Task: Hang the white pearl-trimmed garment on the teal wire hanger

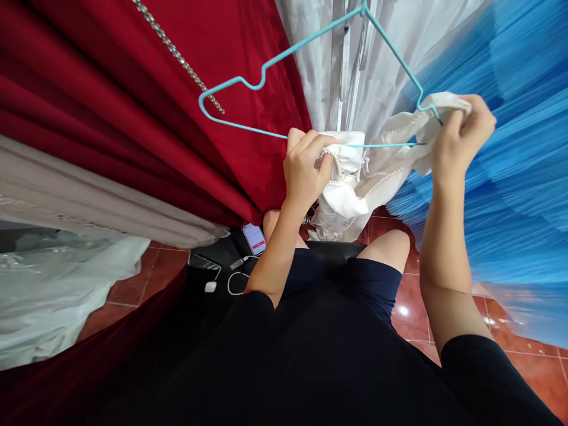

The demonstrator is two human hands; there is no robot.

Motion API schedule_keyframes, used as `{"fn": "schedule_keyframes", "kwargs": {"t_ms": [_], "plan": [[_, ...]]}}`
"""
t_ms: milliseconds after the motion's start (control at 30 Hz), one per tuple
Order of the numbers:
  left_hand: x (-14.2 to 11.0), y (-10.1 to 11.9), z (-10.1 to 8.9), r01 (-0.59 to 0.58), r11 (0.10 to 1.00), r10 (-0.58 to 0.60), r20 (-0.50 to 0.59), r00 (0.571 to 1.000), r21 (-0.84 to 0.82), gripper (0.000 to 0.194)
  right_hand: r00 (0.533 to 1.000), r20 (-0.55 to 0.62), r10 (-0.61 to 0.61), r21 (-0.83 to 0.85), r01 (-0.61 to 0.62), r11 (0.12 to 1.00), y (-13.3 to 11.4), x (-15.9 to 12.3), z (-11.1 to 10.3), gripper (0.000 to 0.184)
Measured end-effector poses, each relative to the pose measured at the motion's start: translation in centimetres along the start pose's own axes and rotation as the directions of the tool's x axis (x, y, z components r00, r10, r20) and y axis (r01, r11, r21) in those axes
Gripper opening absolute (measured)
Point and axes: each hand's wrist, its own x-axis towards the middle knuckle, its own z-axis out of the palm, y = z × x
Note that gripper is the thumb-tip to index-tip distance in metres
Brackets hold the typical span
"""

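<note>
A light blue wire hanger (306, 41) hangs in front of me, its lower bar running past my left hand. White fabric trimmed with pearl beads (381, 183), part of a garment whose full shape I cannot make out, lies around the hanger's right end and droops below the bar. My left hand (308, 163) is closed on the white beaded garment by the middle of the lower bar. At the hanger's right corner, my right hand (464, 133) pinches another part of the same garment. Its fingertips are partly hidden by the cloth.
A red curtain-like fabric (248, 142) hangs at the left, with a beaded chain (177, 56) over it. Blue tulle (510, 195) hangs close on the right. White fabric (306, 65) and metal poles (346, 71) stand behind. A phone (254, 238) and white cable (235, 284) lie beside my leg.
</note>
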Motion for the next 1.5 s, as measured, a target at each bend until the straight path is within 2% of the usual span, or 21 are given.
{"fn": "schedule_keyframes", "kwargs": {"t_ms": [67, 100, 200, 267, 333, 400, 467, 533, 600, 700, 767, 833, 900, 967, 1033, 1067, 1133, 1233, 1300, 1400, 1500], "plan": [[0.2, -0.1, 0.1, -0.01, 1.0, 0.01, 0.024, 1.0, -0.004, 0.018, 0.986, -0.152, 0.07, 0.072, -0.059, 0.996, 2.4, 0.8, -0.5, 0.03], [0.2, -0.1, 0.1, -0.015, 1.0, 0.015, 0.033, 0.999, -0.014, 0.017, 0.981, -0.185, 0.054, 0.112, -0.033, 0.993, 3.6, 0.8, -1.0, 0.031], [0.3, -0.4, 0.6, -0.017, 0.996, 0.019, 0.02, 1.0, -0.082, 0.018, 0.933, -0.332, -0.14, 0.18, 0.208, 0.961, 5.8, -1.0, -2.9, 0.041], [0.3, -0.5, 1.2, -0.025, 0.989, 0.023, -0.02, 1.0, -0.145, 0.019, 0.887, -0.392, -0.244, 0.172, 0.331, 0.928, 5.1, -3.3, -4.1, 0.043], [0.3, -0.4, 2.0, -0.037, 0.979, 0.025, -0.061, 0.998, -0.198, 0.02, 0.851, -0.422, -0.313, 0.132, 0.4, 0.907, 2.8, -5.6, -4.8, 0.041], [0.3, 0.0, 2.9, -0.041, 0.97, 0.02, -0.09, 0.996, -0.238, 0.019, 0.854, -0.329, -0.403, 0.134, 0.464, 0.875, -0.6, -7.3, -4.9, 0.031], [0.3, 0.5, 3.6, -0.048, 0.961, 0.021, -0.099, 0.995, -0.272, 0.018, 0.879, 0.011, -0.476, 0.11, 0.472, 0.875, -3.9, -8.0, -4.3, 0.029], [0.3, 1.0, 4.0, -0.056, 0.953, 0.026, -0.102, 0.994, -0.297, 0.018, 0.849, 0.314, -0.424, 0.162, 0.392, 0.906, -6.1, -8.2, -3.1, 0.038], [0.1, 1.2, 4.2, -0.057, 0.949, 0.02, -0.122, 0.992, -0.31, 0.017, 0.818, 0.456, -0.349, 0.185, 0.297, 0.937, -7.1, -8.2, -1.7, 0.043], [-0.3, 0.5, 3.9, -0.088, 0.942, 0.041, -0.147, 0.988, -0.325, 0.023, 0.849, 0.443, -0.29, 0.199, 0.222, 0.955, -7.0, -8.7, 0.4, 0.038], [-0.8, -0.2, 3.3, -0.169, 0.925, 0.115, -0.173, 0.978, -0.341, 0.032, 0.879, 0.387, -0.277, 0.218, 0.205, 0.954, -6.8, -9.2, 1.3, 0.034], [-1.6, -0.9, 2.8, -0.232, 0.905, 0.147, -0.251, 0.957, -0.356, 0.034, 0.898, 0.35, -0.266, 0.234, 0.191, 0.953, -6.8, -9.4, 1.7, 0.032], [-2.7, -1.8, 2.5, -0.216, 0.905, 0.058, -0.398, 0.915, -0.366, 0.025, 0.906, 0.339, -0.253, 0.228, 0.182, 0.956, -6.9, -9.2, 1.6, 0.032], [-3.8, -3.0, 2.4, -0.11, 0.902, -0.135, -0.515, 0.846, -0.418, 0.018, 0.906, 0.344, -0.248, 0.206, 0.185, 0.961, -6.9, -8.7, 1.2, 0.032], [-4.3, -4.9, 2.1, 0.009, 0.863, -0.313, -0.52, 0.795, -0.505, 0.019, 0.903, 0.351, -0.249, 0.192, 0.191, 0.963, -6.8, -8.1, 0.7, 0.029], [-4.3, -6.0, 1.9, 0.059, 0.84, -0.372, -0.493, 0.787, -0.539, 0.021, 0.901, 0.355, -0.25, 0.19, 0.192, 0.963, -6.7, -7.9, 0.5, 0.028], [-3.6, -8.4, 0.8, 0.102, 0.833, -0.408, -0.479, 0.777, -0.544, 0.021, 0.896, 0.369, -0.248, 0.191, 0.188, 0.963, -6.5, -7.5, 0.1, 0.026], [-1.1, -11.2, -2.1, 0.062, 0.884, -0.346, -0.559, 0.754, -0.464, 0.018, 0.885, 0.395, -0.245, 0.185, 0.185, 0.965, -6.5, -7.2, -0.4, 0.025], [0.9, -11.9, -4.2, 0.007, 0.908, -0.286, -0.606, 0.743, -0.42, 0.02, 0.88, 0.407, -0.245, 0.179, 0.187, 0.966, -6.6, -7.2, -0.6, 0.023], [3.9, -10.8, -6.6, -0.034, 0.925, -0.213, -0.589, 0.779, -0.378, 0.025, 0.874, 0.416, -0.251, 0.169, 0.197, 0.966, -7.1, -7.4, -0.7, 0.02], [6.3, -8.7, -7.3, -0.093, 0.95, -0.088, -0.541, 0.837, -0.299, 0.032, 0.867, 0.426, -0.256, 0.165, 0.204, 0.965, -7.6, -7.9, -0.6, 0.022]]}}
